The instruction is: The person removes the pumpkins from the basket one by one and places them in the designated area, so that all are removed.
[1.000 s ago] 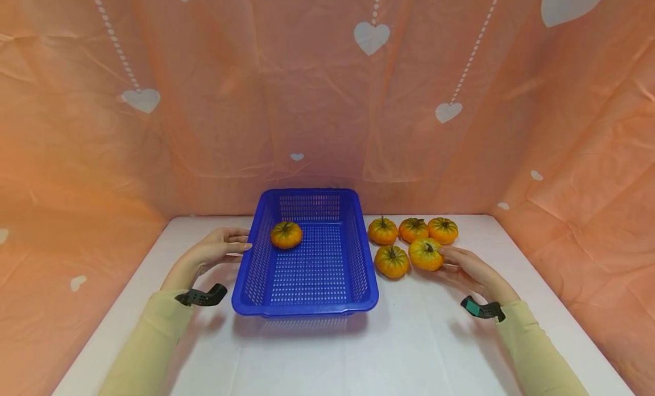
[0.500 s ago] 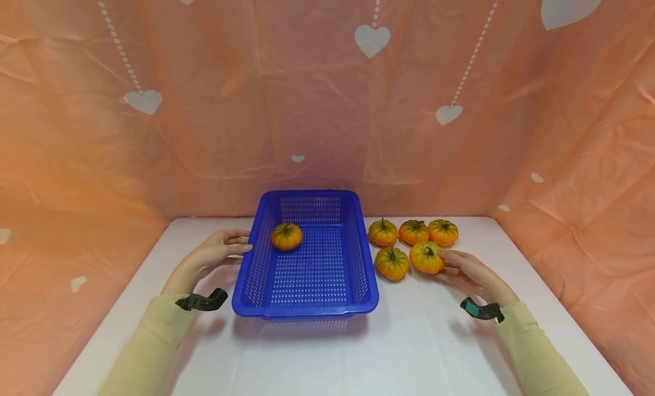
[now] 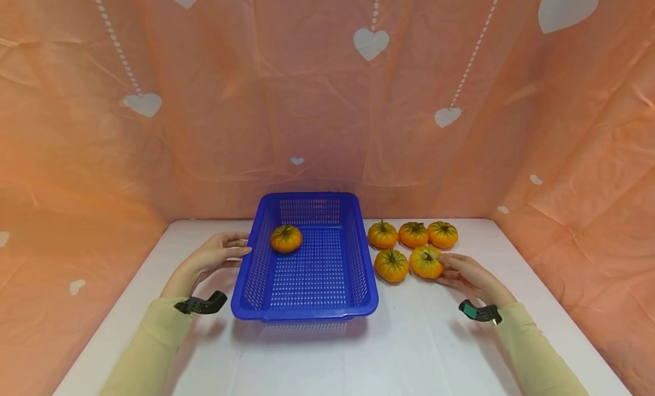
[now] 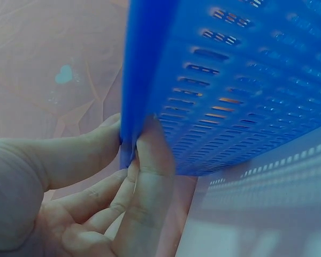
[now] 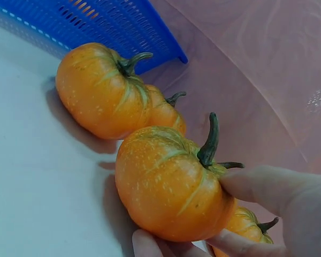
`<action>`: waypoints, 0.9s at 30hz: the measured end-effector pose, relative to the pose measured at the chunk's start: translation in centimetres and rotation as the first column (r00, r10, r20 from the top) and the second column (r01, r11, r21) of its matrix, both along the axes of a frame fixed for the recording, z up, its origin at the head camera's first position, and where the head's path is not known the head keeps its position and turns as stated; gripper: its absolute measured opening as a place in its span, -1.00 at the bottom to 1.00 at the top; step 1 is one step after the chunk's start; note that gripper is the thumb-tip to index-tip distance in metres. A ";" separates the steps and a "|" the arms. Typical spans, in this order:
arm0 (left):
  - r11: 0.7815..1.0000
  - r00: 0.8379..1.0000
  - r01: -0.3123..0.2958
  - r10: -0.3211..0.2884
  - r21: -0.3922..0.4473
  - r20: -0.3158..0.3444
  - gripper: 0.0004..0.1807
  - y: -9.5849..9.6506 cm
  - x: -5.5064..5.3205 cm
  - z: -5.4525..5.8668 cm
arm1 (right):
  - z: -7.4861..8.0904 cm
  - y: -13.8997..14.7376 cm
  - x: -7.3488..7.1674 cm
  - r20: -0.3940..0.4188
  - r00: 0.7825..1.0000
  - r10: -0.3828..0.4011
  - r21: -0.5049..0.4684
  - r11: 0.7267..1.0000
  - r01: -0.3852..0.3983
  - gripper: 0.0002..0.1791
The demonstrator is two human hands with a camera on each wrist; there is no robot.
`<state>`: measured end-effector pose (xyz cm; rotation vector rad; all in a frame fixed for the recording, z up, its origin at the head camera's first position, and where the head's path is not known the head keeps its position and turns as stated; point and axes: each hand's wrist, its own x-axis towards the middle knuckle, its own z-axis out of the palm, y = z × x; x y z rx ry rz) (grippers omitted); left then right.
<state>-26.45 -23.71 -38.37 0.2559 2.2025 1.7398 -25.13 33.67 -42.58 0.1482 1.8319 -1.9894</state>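
Observation:
My left hand (image 3: 215,254) pinches the left rim of a blue plastic basket (image 3: 237,294), thumb outside and fingers under the lip, as the left wrist view shows. One small orange pumpkin (image 3: 286,238) lies inside the basket, toward its back left. On the right, my right hand (image 3: 468,274) grips another small pumpkin (image 5: 171,184) from its right side, thumb near the stem and fingertips underneath. Whether that pumpkin touches the table cannot be told. Beside it on the left sits a pumpkin (image 3: 392,265), close to the basket.
Behind these stand three more pumpkins in a row: one by the basket (image 3: 382,234), a middle one (image 3: 413,234) and a right one (image 3: 443,234). A white table (image 3: 409,350) bears everything. Orange cloth (image 3: 317,100) with white hearts hangs around the back and sides.
The pumpkin in my right hand has come slightly down and toward me, away from the back row. My left hand and the basket hold their place; the head view has tilted a little.

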 end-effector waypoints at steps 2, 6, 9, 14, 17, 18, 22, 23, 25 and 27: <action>1.000 1.000 -0.003 0.003 -0.002 0.004 -0.37 0.0 0.0 0.0 | 0.1 -0.1 0.0 -0.005 1.000 0.004 0.010 1.000 -0.004 -0.40; 1.000 1.000 0.002 -0.002 0.005 0.002 -0.38 0.0 0.0 -0.1 | 0.3 -0.3 0.2 -0.014 1.000 0.002 0.039 0.999 -0.001 -0.42; 1.000 1.000 0.005 -0.005 0.012 0.002 -0.38 0.0 0.0 -0.1 | 0.5 -0.5 0.2 -0.019 1.000 -0.001 0.049 0.999 0.002 -0.45; 1.000 1.000 0.010 -0.010 0.010 0.002 -0.38 0.0 0.0 0.0 | 0.7 -0.6 0.1 -0.034 0.999 0.025 0.087 0.996 -0.022 -0.49; 1.000 1.000 0.003 -0.003 0.004 0.008 -0.38 0.0 0.0 0.0 | 0.7 -0.6 0.0 -0.053 0.998 0.041 0.126 0.991 -0.034 -0.47; 1.000 1.000 0.000 0.000 0.002 0.010 -0.39 0.0 -0.1 0.0 | 0.7 -0.5 -0.1 -0.064 0.997 0.052 0.137 0.990 -0.042 -0.45; 1.000 1.000 -0.001 0.001 -0.004 0.009 -0.39 0.0 -0.2 -0.1 | 0.8 -0.6 -0.2 -0.090 0.994 0.057 0.188 0.981 -0.039 -0.43; 1.000 1.000 -0.001 0.001 -0.005 0.009 -0.39 0.0 -0.2 -0.1 | 0.8 -0.6 -0.1 -0.096 0.994 0.053 0.198 0.980 -0.033 -0.42; 1.000 1.000 0.005 -0.005 -0.009 0.006 -0.37 0.0 -0.2 -0.1 | 0.8 -0.6 -0.1 -0.105 0.993 0.049 0.210 0.977 -0.026 -0.40; 1.000 1.000 -0.004 0.004 -0.008 0.013 -0.37 0.0 -0.2 0.0 | 0.8 -0.6 -0.1 -0.119 0.991 0.054 0.229 0.973 -0.025 -0.39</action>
